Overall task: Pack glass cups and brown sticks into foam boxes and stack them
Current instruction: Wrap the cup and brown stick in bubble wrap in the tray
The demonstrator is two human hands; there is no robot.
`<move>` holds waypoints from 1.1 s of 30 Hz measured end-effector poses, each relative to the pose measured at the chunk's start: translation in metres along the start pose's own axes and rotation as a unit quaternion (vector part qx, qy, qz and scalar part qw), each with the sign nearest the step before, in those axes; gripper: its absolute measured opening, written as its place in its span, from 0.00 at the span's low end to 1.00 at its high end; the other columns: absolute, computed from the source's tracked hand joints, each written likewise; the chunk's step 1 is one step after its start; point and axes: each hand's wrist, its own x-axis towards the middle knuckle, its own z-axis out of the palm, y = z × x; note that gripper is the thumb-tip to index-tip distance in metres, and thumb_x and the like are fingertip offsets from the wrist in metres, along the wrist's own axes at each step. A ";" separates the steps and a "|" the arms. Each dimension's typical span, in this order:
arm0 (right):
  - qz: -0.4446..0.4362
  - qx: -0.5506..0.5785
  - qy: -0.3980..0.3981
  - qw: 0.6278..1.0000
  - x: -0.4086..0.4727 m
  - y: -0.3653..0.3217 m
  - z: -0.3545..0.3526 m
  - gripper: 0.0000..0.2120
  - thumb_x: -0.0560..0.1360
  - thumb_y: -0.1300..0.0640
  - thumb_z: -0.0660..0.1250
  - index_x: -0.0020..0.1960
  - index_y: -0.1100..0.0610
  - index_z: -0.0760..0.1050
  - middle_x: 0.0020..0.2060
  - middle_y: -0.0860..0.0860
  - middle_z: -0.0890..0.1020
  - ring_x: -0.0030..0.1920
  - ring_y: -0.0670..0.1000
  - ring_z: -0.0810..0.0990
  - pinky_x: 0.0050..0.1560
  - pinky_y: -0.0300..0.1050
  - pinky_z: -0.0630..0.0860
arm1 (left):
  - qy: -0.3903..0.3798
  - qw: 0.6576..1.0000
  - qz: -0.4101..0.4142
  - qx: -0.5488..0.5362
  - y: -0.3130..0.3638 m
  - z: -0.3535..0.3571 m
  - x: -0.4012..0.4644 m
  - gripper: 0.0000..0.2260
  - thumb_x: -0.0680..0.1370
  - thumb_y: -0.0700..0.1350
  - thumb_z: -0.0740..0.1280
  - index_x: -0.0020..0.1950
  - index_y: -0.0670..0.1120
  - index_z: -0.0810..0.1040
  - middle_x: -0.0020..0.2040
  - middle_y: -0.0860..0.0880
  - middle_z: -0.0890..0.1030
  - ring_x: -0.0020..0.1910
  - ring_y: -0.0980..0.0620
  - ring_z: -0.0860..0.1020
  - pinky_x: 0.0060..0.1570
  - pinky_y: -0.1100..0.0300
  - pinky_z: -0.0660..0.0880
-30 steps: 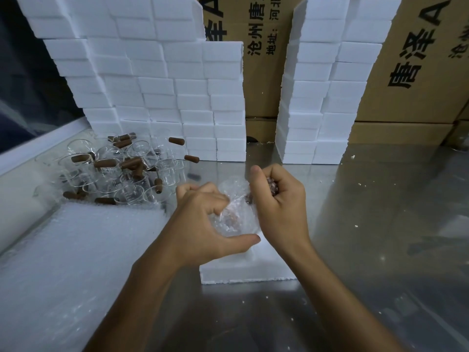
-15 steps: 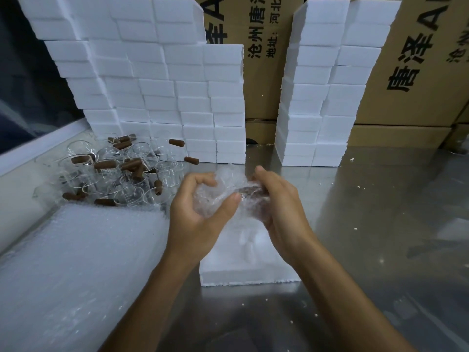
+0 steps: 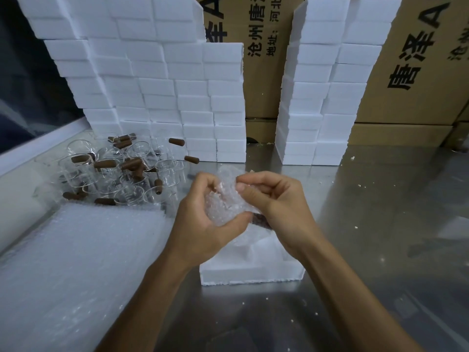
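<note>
Both hands hold a bundle of bubble wrap (image 3: 224, 201) above an open white foam box (image 3: 251, 271) on the steel table. My left hand (image 3: 203, 224) grips the bundle from the left and below. My right hand (image 3: 274, 201) pinches the wrap's top with thumb and fingers. A brown stick (image 3: 260, 221) pokes out of the wrap under my right palm. What else the wrap encloses is hidden. A pile of glass cups (image 3: 127, 174) and loose brown sticks (image 3: 105, 163) lies at the left.
A stack of bubble-wrap sheets (image 3: 76, 262) covers the table's left front. Stacked white foam boxes stand behind as a wide wall (image 3: 165, 85) and a narrower tower (image 3: 324, 97). Printed cardboard cartons (image 3: 418, 72) line the back. Foam crumbs dot the steel surface (image 3: 380, 224).
Both hands turned the bubble-wrap bundle and closed it tighter; the right hand shifted from its side to pinching the top, and the brown stick's end now shows beneath.
</note>
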 end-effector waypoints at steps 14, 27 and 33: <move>-0.180 -0.254 -0.021 0.950 -0.005 0.013 0.011 0.08 0.76 0.51 0.69 0.47 0.56 0.80 0.44 0.48 0.82 0.46 0.48 0.81 0.45 0.44 0.79 | 0.036 0.985 0.082 0.149 0.002 -0.009 0.006 0.18 0.65 0.57 0.74 0.41 0.43 0.77 0.38 0.50 0.78 0.37 0.48 0.77 0.33 0.50 0.75; -0.138 -0.326 -0.156 0.922 -0.008 0.007 0.010 0.28 0.64 0.44 0.81 0.61 0.47 0.76 0.53 0.39 0.81 0.54 0.43 0.81 0.55 0.45 0.80 | -0.005 0.998 -0.058 -0.011 0.003 -0.032 0.011 0.24 0.63 0.60 0.75 0.38 0.41 0.71 0.33 0.38 0.70 0.33 0.48 0.70 0.34 0.54 0.69; -0.085 -0.279 -0.205 0.934 -0.010 0.007 0.016 0.20 0.66 0.50 0.80 0.55 0.52 0.80 0.45 0.46 0.84 0.45 0.51 0.84 0.46 0.57 0.81 | 0.000 0.995 -0.095 -0.013 0.006 -0.027 0.013 0.30 0.67 0.69 0.66 0.43 0.40 0.74 0.38 0.45 0.75 0.39 0.53 0.75 0.44 0.55 0.72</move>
